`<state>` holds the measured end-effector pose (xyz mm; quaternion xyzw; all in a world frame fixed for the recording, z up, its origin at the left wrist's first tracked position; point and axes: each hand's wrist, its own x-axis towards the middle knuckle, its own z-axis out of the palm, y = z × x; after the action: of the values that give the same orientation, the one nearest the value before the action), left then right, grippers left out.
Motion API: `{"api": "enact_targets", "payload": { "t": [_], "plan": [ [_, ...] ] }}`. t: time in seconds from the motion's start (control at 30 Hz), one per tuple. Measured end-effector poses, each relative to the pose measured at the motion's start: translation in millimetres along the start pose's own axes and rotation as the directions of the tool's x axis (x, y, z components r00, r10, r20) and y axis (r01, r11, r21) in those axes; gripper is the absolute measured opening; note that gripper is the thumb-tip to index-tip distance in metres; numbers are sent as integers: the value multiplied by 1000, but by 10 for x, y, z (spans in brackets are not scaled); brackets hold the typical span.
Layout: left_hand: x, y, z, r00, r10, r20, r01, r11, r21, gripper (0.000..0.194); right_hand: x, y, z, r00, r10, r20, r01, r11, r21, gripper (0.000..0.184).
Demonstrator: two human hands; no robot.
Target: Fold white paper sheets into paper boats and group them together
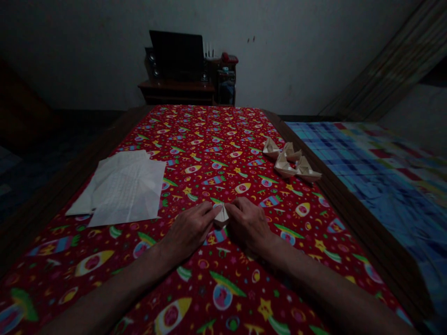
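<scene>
A small folded piece of white paper point(220, 217) is between my two hands, low over the patterned red cloth near the middle of the table. My left hand point(193, 226) pinches its left side between thumb and fingers. On the other side, my right hand point(248, 222) grips the right edge with its fingers curled. Part of the paper is hidden behind my fingertips. Several folded paper boats point(287, 160) sit in a cluster farther off to the right. To the left lies a loose stack of paper sheets point(127, 190), some with faint writing.
The red cloth point(209, 153) with rocket and star prints covers a dark wooden table point(363, 232). Beyond it stand a black monitor point(178, 56), speakers and a red telephone point(229, 58) on a desk. A bed with a blue checked sheet point(335, 163) is at the right.
</scene>
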<state>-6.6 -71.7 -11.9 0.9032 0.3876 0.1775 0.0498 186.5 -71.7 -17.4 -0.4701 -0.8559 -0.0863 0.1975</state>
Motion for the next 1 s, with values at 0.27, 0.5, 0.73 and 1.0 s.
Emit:
{"api": "enact_targets", "payload": {
  "t": [0.27,0.5,0.73,1.0],
  "plan": [
    [-8,-5,9,1000,-28,13,28,998,-58,39,-8,-7,19,997,-48,-64,47,999,-27,12],
    [4,-4,8,1000,-13,17,14,999,-39,37,19,-17,9,999,-11,-52,8,998,-57,15],
    [13,18,20,1000,-20,18,20,1000,-19,37,75,-24,7,997,59,40,-57,997,-47,9],
    [20,31,34,1000,-22,13,22,1000,6,35,77,1,63,998,41,55,-42,999,11,6]
  ]
}}
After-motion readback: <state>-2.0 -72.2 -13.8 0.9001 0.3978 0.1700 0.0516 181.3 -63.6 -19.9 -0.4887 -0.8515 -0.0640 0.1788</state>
